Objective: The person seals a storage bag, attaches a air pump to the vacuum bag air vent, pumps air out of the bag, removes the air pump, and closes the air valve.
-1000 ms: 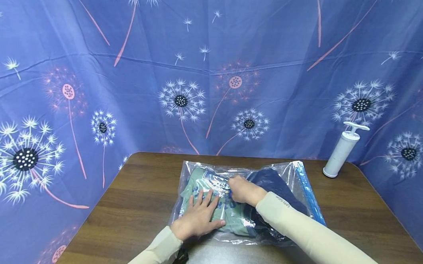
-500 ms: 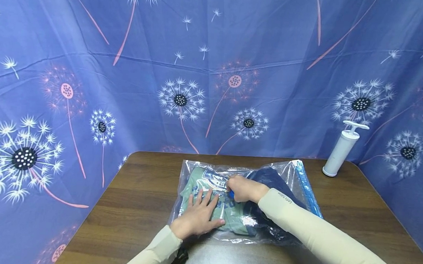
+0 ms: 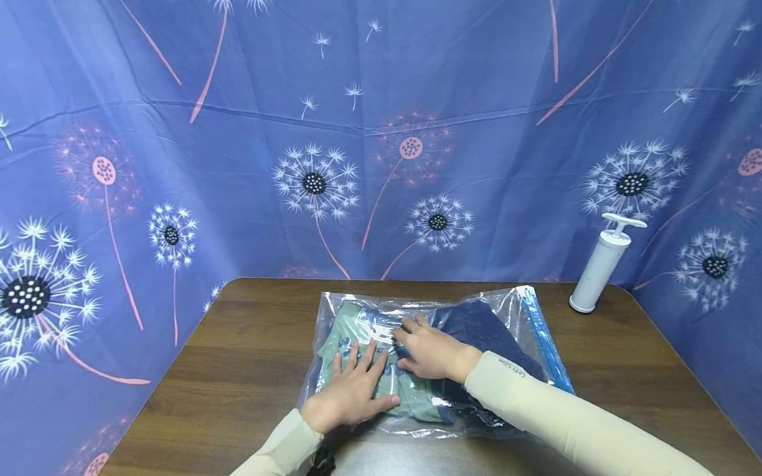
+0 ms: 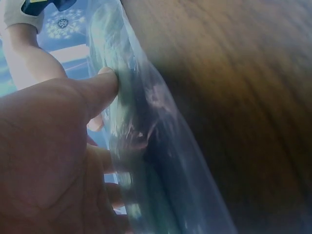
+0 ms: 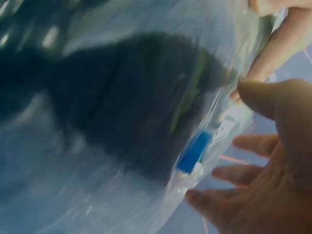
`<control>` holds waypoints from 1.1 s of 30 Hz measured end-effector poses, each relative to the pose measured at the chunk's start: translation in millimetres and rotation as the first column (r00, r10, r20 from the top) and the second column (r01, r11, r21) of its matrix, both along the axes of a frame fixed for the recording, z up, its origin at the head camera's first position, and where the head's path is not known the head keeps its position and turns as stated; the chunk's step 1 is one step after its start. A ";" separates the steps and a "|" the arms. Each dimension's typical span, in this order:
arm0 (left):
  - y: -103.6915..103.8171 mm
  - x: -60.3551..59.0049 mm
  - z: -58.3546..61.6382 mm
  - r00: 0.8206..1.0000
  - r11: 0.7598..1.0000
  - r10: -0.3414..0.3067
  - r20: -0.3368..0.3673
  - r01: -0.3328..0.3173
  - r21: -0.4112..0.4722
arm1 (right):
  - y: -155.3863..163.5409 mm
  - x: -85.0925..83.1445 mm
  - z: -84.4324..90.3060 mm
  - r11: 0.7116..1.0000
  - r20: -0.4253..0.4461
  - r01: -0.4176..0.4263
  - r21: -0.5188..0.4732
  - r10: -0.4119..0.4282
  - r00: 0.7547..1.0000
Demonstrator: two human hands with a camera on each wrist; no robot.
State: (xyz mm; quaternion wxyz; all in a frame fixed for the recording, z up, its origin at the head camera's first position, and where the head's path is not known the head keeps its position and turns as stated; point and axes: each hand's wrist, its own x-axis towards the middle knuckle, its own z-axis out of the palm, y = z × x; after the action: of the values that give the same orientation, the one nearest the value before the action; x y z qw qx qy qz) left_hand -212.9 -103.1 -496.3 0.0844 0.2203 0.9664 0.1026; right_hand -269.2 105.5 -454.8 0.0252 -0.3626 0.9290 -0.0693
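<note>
A clear plastic vacuum bag (image 3: 403,427) lies flat with folded clothes inside, a green printed garment (image 3: 344,329) on the left and a dark navy one (image 3: 480,326) on the right. My left hand (image 3: 350,394) rests on the green side with its fingers spread; in the left wrist view its thumb lies along the bag's near side. Over the bag's middle is my right hand (image 3: 436,350), fingers loosely extended and gripping nothing. The right wrist view shows a small blue valve piece (image 5: 195,152) on the film, just beside those fingers.
A blue zip strip (image 3: 546,340) runs along the bag's right edge. At the back right of the wooden table (image 3: 239,353) stands a white hand pump (image 3: 599,267) with a T-handle. A blue dandelion-print cloth (image 3: 267,67) hangs behind the table.
My right hand was curled at the blue valve piece; its fingers have since uncurled and spread over the bag. The left hand stays in place. The head view has shifted slightly.
</note>
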 end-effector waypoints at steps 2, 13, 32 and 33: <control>0.2 0.4 0.0 1.000 1.000 0.001 -0.007 -0.001 -0.002 | -4.8 3.8 -1.0 0.999 0.022 0.054 0.002 -0.055 0.998; -0.8 1.2 2.8 1.000 1.000 0.007 -0.009 -0.007 0.008 | -36.2 11.9 -3.1 0.919 0.066 0.390 -0.061 -0.386 0.920; 0.5 1.4 0.4 1.000 1.000 0.000 -0.022 0.000 0.009 | -9.6 -10.0 -4.0 0.998 -0.058 0.031 -0.056 -0.035 0.998; 0.4 1.3 0.4 1.000 1.000 -0.001 -0.022 0.001 0.009 | -7.3 -11.6 -3.6 0.998 -0.050 0.006 -0.062 -0.009 0.999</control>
State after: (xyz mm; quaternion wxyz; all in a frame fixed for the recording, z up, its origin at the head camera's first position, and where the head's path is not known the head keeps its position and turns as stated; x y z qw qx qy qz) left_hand -211.6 -102.7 -495.9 0.0726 0.2221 0.9667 0.1045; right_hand -280.8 98.2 -458.3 -0.0098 -0.3612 0.9282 -0.0889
